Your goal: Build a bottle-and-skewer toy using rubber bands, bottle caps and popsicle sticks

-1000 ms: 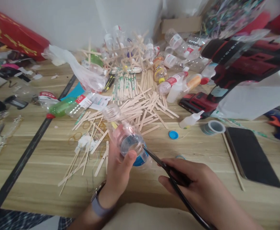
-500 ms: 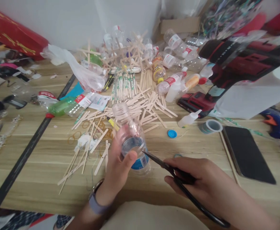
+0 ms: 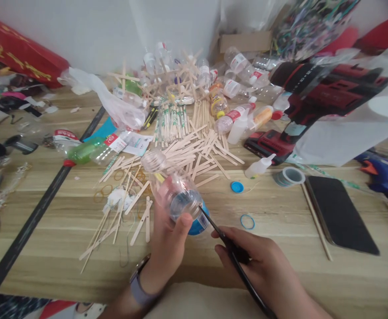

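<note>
A clear plastic bottle with a blue label is held tilted above the table, its neck toward the upper left. My left hand is wrapped round it, thumb on the near side, a watch on the wrist. Dark-handled scissors are gripped in my right hand, their tip touching the bottle wall beside the label. Whether the tip has gone through the plastic is too small to tell. A blue ring lies right of the bottle, near a blue cap.
Wooden sticks are heaped beyond the bottle, with several plastic bottles behind. At the right are a red drill, a tape roll, a phone and a glue gun. A green bottle lies left.
The bottle has tilted further, its neck moving left. My right hand and the scissors have shifted left and turned steeper, leaving the blue ring in full view.
</note>
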Action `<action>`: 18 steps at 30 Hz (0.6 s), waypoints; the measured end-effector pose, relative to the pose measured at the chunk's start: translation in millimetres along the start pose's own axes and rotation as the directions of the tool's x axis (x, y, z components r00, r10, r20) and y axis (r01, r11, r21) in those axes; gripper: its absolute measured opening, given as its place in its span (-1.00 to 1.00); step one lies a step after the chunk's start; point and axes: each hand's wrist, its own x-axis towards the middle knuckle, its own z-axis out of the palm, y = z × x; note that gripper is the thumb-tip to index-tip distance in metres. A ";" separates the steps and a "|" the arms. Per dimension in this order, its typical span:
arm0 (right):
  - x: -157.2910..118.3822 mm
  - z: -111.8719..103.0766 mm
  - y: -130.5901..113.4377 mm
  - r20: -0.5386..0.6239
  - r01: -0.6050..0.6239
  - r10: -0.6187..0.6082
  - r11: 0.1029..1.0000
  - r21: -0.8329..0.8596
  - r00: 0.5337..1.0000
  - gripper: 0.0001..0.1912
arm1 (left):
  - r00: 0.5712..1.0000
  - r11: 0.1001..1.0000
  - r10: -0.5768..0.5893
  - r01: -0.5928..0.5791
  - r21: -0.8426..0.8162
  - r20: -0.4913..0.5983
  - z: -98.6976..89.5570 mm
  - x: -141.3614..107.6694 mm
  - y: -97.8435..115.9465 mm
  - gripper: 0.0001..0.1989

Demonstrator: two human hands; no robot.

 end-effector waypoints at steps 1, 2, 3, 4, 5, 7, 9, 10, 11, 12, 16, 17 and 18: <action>0.5 2.5 -1.3 -0.024 -0.007 0.008 1.000 0.030 1.000 -0.79 | 1.000 1.000 0.020 -0.020 -0.002 0.002 0.3 -1.1 -0.5 -0.35; 1.0 4.9 -2.4 -0.041 -0.020 0.022 0.997 0.069 0.999 -0.80 | 0.999 0.999 0.039 -0.039 -0.005 0.003 0.8 -2.1 -0.8 -0.37; 1.3 7.2 -3.2 -0.048 -0.036 0.042 0.992 0.117 0.998 -0.82 | 0.999 0.999 0.049 -0.049 -0.006 0.003 1.3 -3.0 -1.0 -0.38; 1.1 9.3 -3.5 -0.050 -0.060 0.069 0.983 0.176 0.996 -0.83 | 0.999 0.999 0.050 -0.050 -0.009 0.001 1.9 -3.6 -0.9 -0.38; 0.4 11.1 -3.4 -0.041 -0.093 0.106 0.965 0.245 0.994 -0.83 | 0.999 0.999 0.044 -0.044 -0.015 -0.003 2.7 -4.0 -0.7 -0.37; -2.5 13.8 -2.1 -0.008 -0.166 0.183 0.908 0.385 0.983 -0.78 | 1.000 0.999 0.026 -0.026 -0.036 -0.011 4.4 -4.5 0.2 -0.35; -6.1 14.5 -0.4 0.015 -0.220 0.244 0.846 0.486 0.970 -0.72 | 1.000 0.998 0.007 -0.008 -0.059 -0.013 5.8 -4.6 1.0 -0.33; -7.6 14.1 0.5 0.020 -0.231 0.257 0.829 0.509 0.966 -0.70 | 1.000 0.998 -0.001 0.000 -0.062 -0.012 6.0 -4.7 1.3 -0.33; -8.5 13.0 1.2 0.017 -0.232 0.260 0.829 0.509 0.966 -0.70 | 1.000 0.998 -0.008 0.008 -0.060 -0.008 5.9 -4.7 1.4 -0.33; -8.9 11.4 2.0 -0.003 -0.223 0.257 0.844 0.488 0.966 -0.72 | 1.000 0.998 -0.013 0.012 -0.055 -0.007 5.5 -4.6 1.4 -0.32; -5.3 1.0 6.2 -0.138 -0.128 0.165 0.962 0.242 0.977 -0.83 | 1.000 0.998 0.008 -0.008 -0.065 0.003 1.8 -3.8 0.1 -0.35; -4.0 -1.8 7.4 -0.180 -0.089 0.118 0.982 0.164 0.976 -0.84 | 1.000 0.997 0.020 -0.019 -0.077 0.012 1.0 -3.4 -0.3 -0.37; -3.0 -4.3 8.6 -0.217 -0.047 0.066 0.995 0.088 0.974 -0.85 | 0.999 0.996 0.033 -0.031 -0.086 0.018 0.5 -2.9 -0.6 -0.38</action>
